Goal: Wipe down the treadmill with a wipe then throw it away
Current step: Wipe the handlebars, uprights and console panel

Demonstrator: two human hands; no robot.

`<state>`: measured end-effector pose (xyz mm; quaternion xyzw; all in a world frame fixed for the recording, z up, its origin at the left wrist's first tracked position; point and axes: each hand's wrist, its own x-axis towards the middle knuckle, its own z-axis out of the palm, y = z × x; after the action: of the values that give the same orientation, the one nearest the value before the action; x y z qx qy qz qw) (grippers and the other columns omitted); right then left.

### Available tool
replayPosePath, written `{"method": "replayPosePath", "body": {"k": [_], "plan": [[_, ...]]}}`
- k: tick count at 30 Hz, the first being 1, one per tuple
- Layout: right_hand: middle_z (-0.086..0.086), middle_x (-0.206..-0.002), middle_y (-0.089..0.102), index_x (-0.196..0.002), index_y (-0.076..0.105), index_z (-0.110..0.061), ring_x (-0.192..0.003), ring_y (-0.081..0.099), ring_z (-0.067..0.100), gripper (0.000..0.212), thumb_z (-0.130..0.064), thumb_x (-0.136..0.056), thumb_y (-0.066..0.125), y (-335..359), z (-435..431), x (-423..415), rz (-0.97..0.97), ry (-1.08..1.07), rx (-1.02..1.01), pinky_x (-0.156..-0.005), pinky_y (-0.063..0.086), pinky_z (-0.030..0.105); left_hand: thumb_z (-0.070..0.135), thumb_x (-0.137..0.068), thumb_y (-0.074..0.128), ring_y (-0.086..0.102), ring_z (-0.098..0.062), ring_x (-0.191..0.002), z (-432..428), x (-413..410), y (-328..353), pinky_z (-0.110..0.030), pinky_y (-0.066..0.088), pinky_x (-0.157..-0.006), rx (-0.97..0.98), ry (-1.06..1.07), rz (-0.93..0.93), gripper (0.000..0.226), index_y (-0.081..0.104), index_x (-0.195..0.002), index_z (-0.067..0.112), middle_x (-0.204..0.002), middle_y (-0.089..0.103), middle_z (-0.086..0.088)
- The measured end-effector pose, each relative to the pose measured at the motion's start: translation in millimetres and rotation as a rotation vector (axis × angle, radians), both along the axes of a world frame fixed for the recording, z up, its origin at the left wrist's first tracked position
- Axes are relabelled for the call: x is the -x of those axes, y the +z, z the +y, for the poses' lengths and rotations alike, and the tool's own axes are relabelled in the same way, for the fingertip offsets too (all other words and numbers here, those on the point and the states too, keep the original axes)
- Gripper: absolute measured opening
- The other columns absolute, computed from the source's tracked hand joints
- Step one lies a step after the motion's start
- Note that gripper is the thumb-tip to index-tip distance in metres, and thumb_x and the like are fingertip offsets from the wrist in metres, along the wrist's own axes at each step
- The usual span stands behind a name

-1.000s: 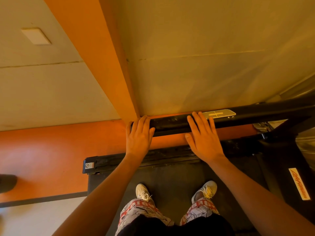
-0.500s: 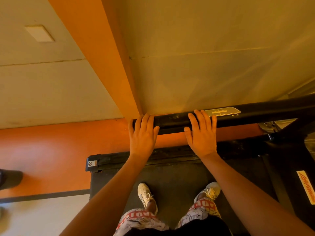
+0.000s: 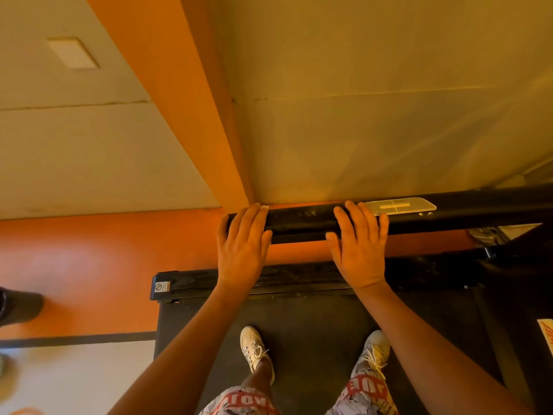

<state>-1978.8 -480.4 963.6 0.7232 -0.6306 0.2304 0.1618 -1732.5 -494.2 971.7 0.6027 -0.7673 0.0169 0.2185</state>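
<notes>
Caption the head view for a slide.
Standing on the treadmill belt, a person rests the left hand and right hand flat on the black handrail.

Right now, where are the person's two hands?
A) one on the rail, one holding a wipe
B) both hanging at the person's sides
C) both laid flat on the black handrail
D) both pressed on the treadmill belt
C: the left hand and the right hand both lie with straight fingers across the black handrail, and neither holds anything.
</notes>
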Motion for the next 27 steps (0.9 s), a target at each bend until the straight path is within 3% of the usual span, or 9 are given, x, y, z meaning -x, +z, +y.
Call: {"method": "replayPosePath", "body": {"k": [7,11,16,21,27], "plan": [[0.018,-0.145,0.053,-0.144,0.048,-0.011,-0.139,0.04,0.035,0.047,-0.038,-0.106,0.046,-1.4,0.2,1.8,0.004,0.018,0.004,-0.121,0.014,0.05,0.035,-0.111,0.019,0.065,-0.027,-0.105,-16.0,5.4,14.0,-0.043,0.045,-0.093,0.03,0.03,0.076,0.053,0.067,-0.114,0.012,-0.116,0.07,-0.007],[0.018,-0.145,0.053,-0.144,0.048,-0.011,-0.139,0.04,0.035,0.046,-0.039,-0.107,0.043,-3.4,-0.1,1.2,-0.009,0.013,0.009,-0.121,0.015,0.05,0.035,-0.113,0.022,0.062,-0.029,-0.116,-11.5,-4.1,2.3,-0.047,0.045,-0.1,0.078,-0.015,0.05,0.052,0.065,-0.124,0.009,-0.127,0.067,-0.011],[0.018,-0.145,0.053,-0.143,0.048,-0.011,-0.139,0.04,0.035,0.045,-0.039,-0.11,0.038,-2.0,1.1,0.7,-0.034,0.021,0.015,-0.121,0.015,0.051,0.034,-0.113,0.025,0.051,-0.034,-0.133,4.8,-0.1,-13.6,-0.056,0.04,-0.112,0.129,0.047,0.057,0.045,0.049,-0.142,0.008,-0.142,0.057,-0.017],[0.017,-0.144,0.053,-0.143,0.047,-0.012,-0.139,0.041,0.035,0.045,-0.039,-0.11,0.037,-3.2,0.4,0.8,-0.052,0.023,0.014,-0.118,0.021,0.055,0.038,-0.113,0.024,0.05,-0.031,-0.133,4.4,29.4,-14.7,-0.063,0.035,-0.111,0.129,0.166,0.048,0.045,0.054,-0.137,0.016,-0.141,0.06,-0.009],[0.018,-0.144,0.054,-0.143,0.048,-0.011,-0.139,0.04,0.034,0.044,-0.037,-0.109,0.04,0.3,2.1,1.3,-0.063,0.041,0.005,-0.119,0.021,0.054,0.038,-0.112,0.021,0.056,-0.029,-0.128,1.0,7.5,-8.3,-0.052,0.038,-0.108,0.105,0.177,0.099,0.053,0.062,-0.129,0.011,-0.135,0.063,-0.01]]}}
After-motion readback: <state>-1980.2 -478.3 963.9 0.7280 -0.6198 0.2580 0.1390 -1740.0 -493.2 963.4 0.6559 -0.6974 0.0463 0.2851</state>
